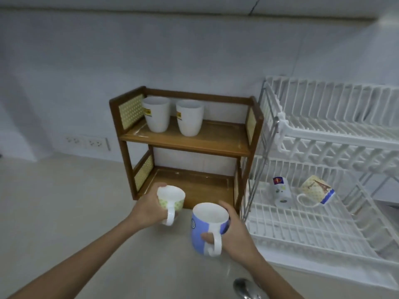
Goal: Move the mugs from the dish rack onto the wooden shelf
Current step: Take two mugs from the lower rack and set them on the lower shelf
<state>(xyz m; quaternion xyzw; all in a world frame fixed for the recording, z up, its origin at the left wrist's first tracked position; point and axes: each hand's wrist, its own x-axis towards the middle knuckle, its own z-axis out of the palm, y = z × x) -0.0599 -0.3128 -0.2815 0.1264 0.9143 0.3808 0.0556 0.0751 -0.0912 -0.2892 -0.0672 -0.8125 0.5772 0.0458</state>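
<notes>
My left hand (146, 209) grips a green-patterned white mug (171, 198) just in front of the lower board of the wooden shelf (194, 139). A blue and white mug (207, 225) is held upright in my right hand (236, 229), slightly nearer to me and to the right. Two plain white cups (156, 114) (189, 117) stand on the shelf's upper board. In the lower tier of the white dish rack (323, 214) lie two mugs on their sides: a white one with a red badge (280, 192) and a cream one with a tower picture (316, 190).
The shelf stands on a pale counter (71, 212) against a white wall with sockets (87, 143) at the left. The dish rack's upper tier holds nothing. A metal tap (246, 288) pokes up at the bottom edge, under my right arm.
</notes>
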